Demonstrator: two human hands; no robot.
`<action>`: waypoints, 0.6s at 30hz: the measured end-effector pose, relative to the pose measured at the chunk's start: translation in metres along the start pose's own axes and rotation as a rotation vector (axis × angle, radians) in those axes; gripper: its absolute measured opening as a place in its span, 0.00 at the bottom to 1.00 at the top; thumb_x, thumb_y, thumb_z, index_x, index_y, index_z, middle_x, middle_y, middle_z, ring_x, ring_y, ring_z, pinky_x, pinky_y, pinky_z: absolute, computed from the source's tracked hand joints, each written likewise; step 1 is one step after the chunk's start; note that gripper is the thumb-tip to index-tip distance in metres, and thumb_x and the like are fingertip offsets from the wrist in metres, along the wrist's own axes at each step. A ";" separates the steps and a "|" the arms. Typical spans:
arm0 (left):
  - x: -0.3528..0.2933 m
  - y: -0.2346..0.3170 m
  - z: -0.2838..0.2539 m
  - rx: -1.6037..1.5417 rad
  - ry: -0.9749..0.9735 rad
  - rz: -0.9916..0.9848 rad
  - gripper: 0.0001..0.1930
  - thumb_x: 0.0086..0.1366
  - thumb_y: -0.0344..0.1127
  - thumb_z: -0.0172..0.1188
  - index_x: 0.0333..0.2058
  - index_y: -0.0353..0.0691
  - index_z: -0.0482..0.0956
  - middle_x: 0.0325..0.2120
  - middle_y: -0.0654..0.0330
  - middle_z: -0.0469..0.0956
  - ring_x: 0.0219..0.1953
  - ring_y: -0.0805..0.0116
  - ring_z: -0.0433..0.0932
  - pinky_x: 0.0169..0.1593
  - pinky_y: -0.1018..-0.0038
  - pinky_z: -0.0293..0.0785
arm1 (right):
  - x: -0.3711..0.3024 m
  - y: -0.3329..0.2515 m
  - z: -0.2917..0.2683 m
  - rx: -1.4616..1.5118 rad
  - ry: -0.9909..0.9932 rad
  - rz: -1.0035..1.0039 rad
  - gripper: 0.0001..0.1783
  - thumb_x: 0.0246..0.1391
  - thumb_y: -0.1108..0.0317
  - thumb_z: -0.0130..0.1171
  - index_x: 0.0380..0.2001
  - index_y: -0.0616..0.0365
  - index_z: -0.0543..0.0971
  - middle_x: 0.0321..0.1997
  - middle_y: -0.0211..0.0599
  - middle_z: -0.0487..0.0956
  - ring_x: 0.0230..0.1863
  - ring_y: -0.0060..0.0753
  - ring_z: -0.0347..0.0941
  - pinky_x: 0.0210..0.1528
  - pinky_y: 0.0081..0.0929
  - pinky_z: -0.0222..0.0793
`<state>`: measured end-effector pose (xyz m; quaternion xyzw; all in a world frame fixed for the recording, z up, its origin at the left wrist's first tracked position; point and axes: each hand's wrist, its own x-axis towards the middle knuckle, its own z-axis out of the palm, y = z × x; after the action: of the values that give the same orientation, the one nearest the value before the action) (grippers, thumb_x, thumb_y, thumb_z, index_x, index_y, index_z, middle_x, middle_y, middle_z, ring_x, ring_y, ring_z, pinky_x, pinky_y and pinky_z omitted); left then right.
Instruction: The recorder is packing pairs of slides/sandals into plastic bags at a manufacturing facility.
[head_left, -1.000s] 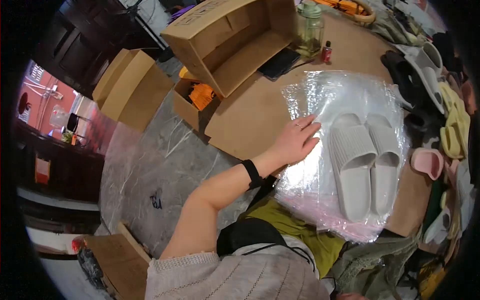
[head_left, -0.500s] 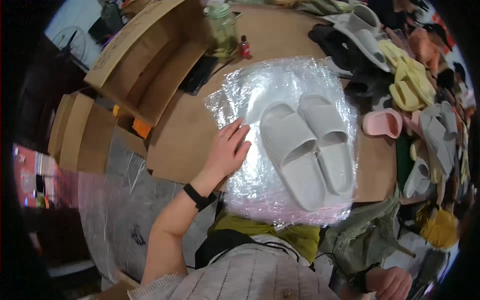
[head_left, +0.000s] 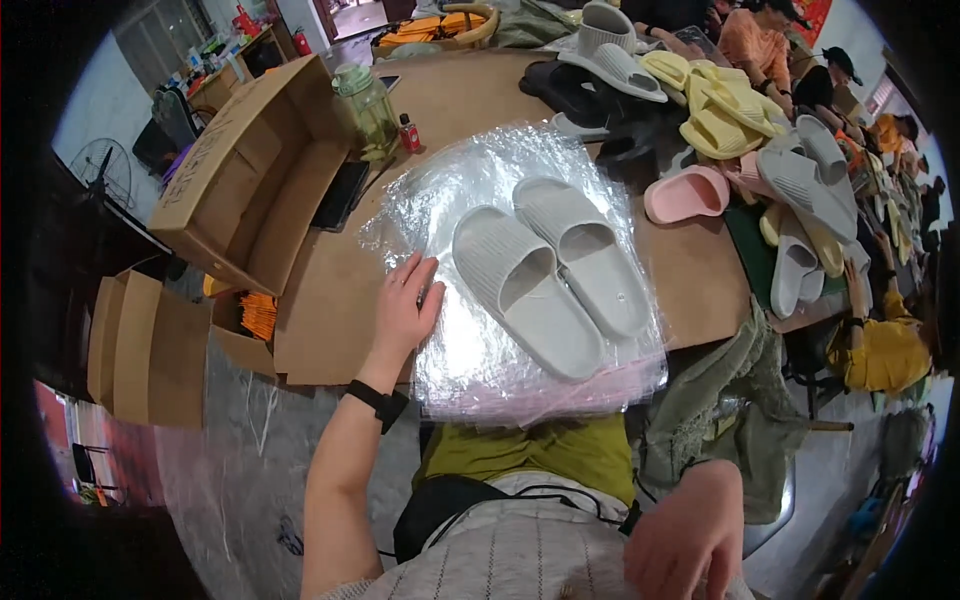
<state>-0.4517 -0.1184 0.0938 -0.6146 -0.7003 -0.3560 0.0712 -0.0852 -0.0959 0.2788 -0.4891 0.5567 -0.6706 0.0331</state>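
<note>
Here's the brown table (head_left: 695, 300), with an open box (head_left: 255, 195) left of the bags. The clear bags (head_left: 450, 360) lie stacked, and right on top of the bags, side by side, two grey slippers (head_left: 545, 320)! A green jar (head_left: 370, 115) beyond the bags' upper left. Left hand (head_left: 403, 312) at the bags' left edge, fingers loosely spread; right hand (head_left: 695, 525) below the bags' lower right, fingers curled, grip impossible to tell. Small red bottle (head_left: 409, 135), just beyond the bags.

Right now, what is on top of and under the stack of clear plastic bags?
A pair of grey slippers lies on the clear plastic bags, with the left hand at the bags' left edge. Brown cardboard shows on both sides; whatever is directly underneath is covered.
</note>
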 end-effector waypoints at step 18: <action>-0.005 -0.003 0.003 -0.038 0.050 0.020 0.18 0.63 0.40 0.61 0.49 0.38 0.80 0.52 0.42 0.77 0.53 0.40 0.75 0.57 0.55 0.71 | -0.028 0.119 0.019 -0.588 1.222 0.682 0.07 0.58 0.67 0.66 0.34 0.60 0.81 0.29 0.21 0.78 0.29 0.11 0.66 0.30 0.16 0.63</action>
<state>-0.4523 -0.1206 0.0883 -0.6138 -0.6851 -0.3839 0.0805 -0.1171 -0.1373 0.1667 0.1799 0.7522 -0.5988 -0.2077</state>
